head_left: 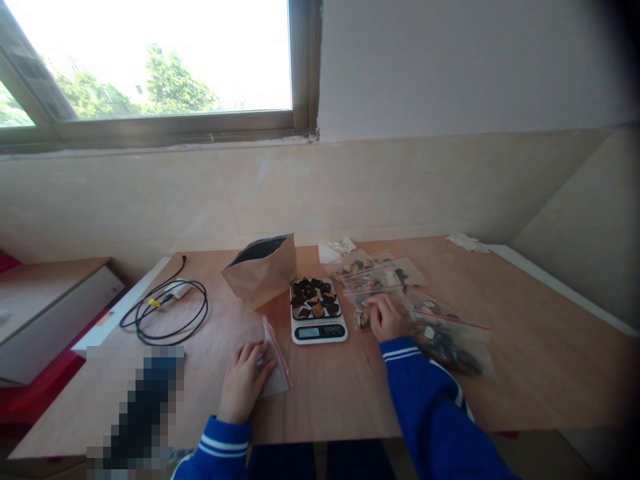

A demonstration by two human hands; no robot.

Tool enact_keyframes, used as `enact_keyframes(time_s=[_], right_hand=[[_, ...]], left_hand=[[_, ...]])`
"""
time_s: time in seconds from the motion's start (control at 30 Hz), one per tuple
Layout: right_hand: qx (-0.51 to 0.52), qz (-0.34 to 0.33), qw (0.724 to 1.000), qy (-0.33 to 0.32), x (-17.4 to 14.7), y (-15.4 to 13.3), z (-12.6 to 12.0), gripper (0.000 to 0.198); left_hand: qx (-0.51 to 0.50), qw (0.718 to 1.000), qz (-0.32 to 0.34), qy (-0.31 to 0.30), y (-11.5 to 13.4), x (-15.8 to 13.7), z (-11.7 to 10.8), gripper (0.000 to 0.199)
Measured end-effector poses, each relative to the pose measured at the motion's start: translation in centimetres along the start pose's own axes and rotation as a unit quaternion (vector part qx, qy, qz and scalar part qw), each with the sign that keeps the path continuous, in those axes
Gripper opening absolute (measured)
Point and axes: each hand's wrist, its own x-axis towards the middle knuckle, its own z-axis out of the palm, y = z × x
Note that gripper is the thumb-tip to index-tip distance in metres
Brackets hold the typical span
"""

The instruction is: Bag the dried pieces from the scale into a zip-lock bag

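My left hand is curled over a clear zip bag with a red seal strip, its fingers closed on the plastic. Curled and pressed together, the fingers of my right hand are over a clear zip bag of pale dried pieces; whatever they may pinch is hidden. Between the hands stands a white kitchen scale, its display lit but too small to read. Dark brown dried pieces cover its plate.
A brown paper pouch stands open behind the scale, to the left. More filled zip bags lie at the right. A coiled black cable and a blurred-out dark object are on the left. Crumpled white tissue lies at the back.
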Motion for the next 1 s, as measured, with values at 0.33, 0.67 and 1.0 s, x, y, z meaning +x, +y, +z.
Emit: enact_keyframes(time_s=[0.33, 0.67, 1.0], right_hand=[[0.352, 0.148, 0.909, -0.167, -1.8, -13.7, -2.4, 0.021], [0.431, 0.174, 0.85, -0.25, 1.8, -18.9, -2.3, 0.027], [0.472, 0.205, 0.815, -0.267, 1.1, -18.2, -2.0, 0.031]], left_hand=[[-0.158, 0.983, 0.056, 0.079, 4.4, -0.4, -1.1, 0.041], [-0.225, 0.961, 0.096, 0.132, 7.8, 0.3, -0.9, 0.062], [-0.215, 0.954, 0.083, 0.191, 8.3, 0.6, -0.9, 0.034]])
